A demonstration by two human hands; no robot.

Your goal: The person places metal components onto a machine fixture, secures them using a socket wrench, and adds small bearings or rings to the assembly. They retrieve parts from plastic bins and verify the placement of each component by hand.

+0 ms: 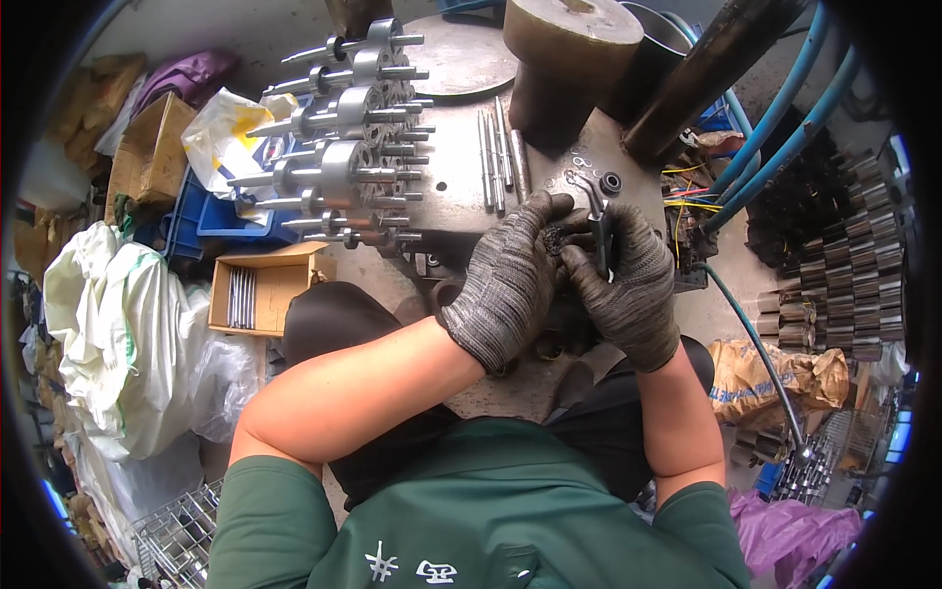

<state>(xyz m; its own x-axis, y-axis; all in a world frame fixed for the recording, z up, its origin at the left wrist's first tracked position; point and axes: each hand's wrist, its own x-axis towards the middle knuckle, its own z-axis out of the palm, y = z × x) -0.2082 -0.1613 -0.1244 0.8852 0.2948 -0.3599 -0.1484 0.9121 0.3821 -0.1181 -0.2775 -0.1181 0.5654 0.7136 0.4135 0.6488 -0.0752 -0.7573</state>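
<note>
Both my hands wear grey knit gloves and meet at the near edge of the metal table. My right hand (633, 290) is closed around black-handled pliers (601, 236), whose thin bent tip points up and to the left. My left hand (505, 285) is closed, fingertips together beside the pliers; a small dark piece seems to sit there, too hidden to name. Just past the pliers lie a dark bearing-like ring (610, 183) and several small retaining rings (579, 157). Several slim steel rods (494, 162) lie beyond my left hand.
Rows of metal shafts with cylinders (353, 167) stand on the table's left. A thick round-topped metal post (564, 69) rises behind. A slanted dark bar (716, 79) and blue hoses (785, 118) are at right. A cardboard box (260, 290) with rods sits lower left.
</note>
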